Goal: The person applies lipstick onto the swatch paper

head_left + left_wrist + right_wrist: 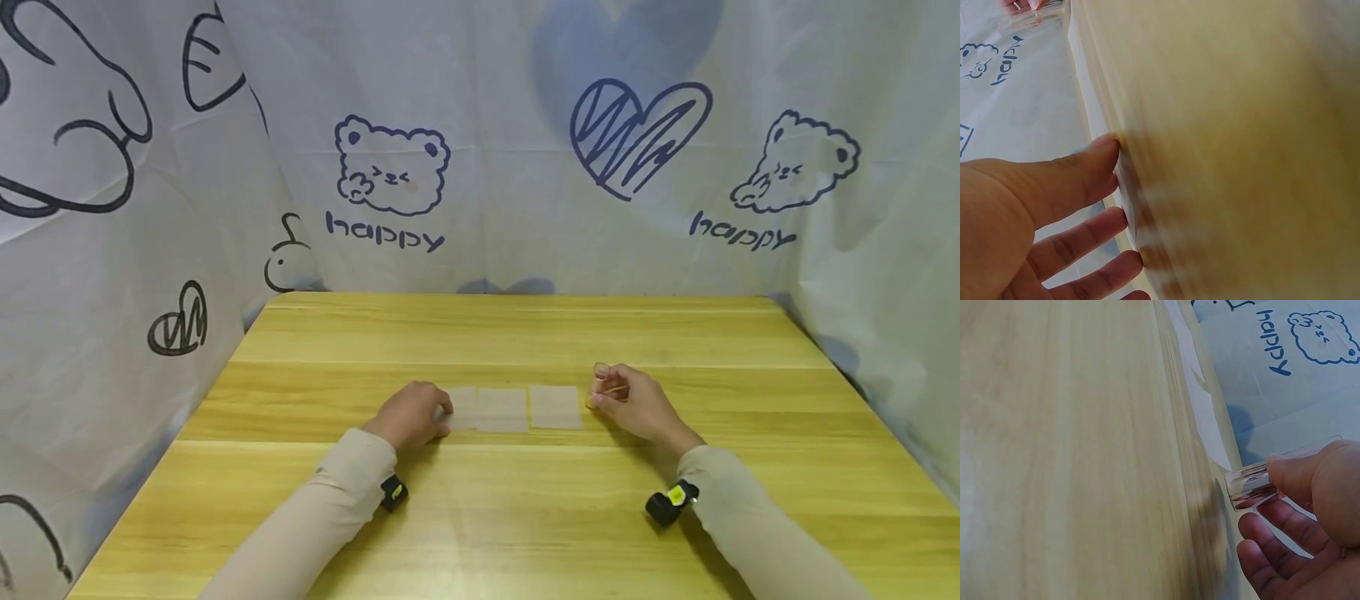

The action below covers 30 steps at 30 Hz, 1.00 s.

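Three pale square sheets of paper lie in a row on the table: a left sheet [462, 408], a middle sheet [502, 410] and a right sheet [556, 407]. My left hand [411, 414] rests at the outer edge of the left sheet, covering part of it. In the left wrist view its thumb [1088, 169] and spread fingers touch down along that edge. Just right of the row, my right hand [633, 404] holds a clear, square-sided container [1252, 486] between thumb and fingers. The container stands upright, its lower end close to the tabletop.
The wooden table [465, 517] runs back to a white cloth backdrop [510, 217] with drawn bears, hearts and lettering. Cloth also hangs along the left and right sides. A small black camera sits on each wrist, the left camera [393, 492] and the right camera [667, 505].
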{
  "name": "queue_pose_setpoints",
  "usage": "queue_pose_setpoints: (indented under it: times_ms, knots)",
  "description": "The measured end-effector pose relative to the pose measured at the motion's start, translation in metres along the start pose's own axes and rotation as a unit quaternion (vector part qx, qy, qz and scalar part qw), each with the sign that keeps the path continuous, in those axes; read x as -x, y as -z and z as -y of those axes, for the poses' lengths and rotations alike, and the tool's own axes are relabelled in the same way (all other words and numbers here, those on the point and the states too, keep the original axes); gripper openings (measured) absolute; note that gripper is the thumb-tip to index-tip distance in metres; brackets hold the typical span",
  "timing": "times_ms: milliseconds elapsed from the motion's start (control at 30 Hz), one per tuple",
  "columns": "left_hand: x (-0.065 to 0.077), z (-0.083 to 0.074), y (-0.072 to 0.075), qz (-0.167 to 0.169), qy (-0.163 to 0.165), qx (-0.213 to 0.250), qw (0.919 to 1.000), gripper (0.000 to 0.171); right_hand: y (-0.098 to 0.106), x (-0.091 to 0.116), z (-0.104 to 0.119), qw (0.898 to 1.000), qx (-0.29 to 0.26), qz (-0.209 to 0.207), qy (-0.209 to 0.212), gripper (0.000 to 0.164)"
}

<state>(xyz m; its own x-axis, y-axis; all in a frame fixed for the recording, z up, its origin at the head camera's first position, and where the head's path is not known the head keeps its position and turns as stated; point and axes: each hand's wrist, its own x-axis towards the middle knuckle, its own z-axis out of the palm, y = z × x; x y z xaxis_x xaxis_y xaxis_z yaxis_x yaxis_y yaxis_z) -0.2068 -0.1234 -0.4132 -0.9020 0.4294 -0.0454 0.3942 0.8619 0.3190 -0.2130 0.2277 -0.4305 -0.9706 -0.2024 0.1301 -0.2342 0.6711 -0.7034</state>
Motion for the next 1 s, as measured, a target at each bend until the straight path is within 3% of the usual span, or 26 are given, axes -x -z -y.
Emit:
queue_pose_setpoints:
  times_ms: [533,800,1000]
  knots:
    - [-0.001,-0.002,0.001,-0.011,-0.018,-0.012,0.9997,0.019,0.006,0.003,0.006,1.000,-0.003,-0.006,0.010,0.025]
    - [0.001,-0.004,0.006,-0.005,0.000,-0.002,1.0000,0.028,0.008,0.004,0.013,1.000,0.009,-0.008,0.013,0.026]
    - [0.000,-0.011,0.013,0.008,0.010,0.032,0.9994,0.030,0.011,0.006,0.019,1.000,0.005,0.005,0.011,0.026]
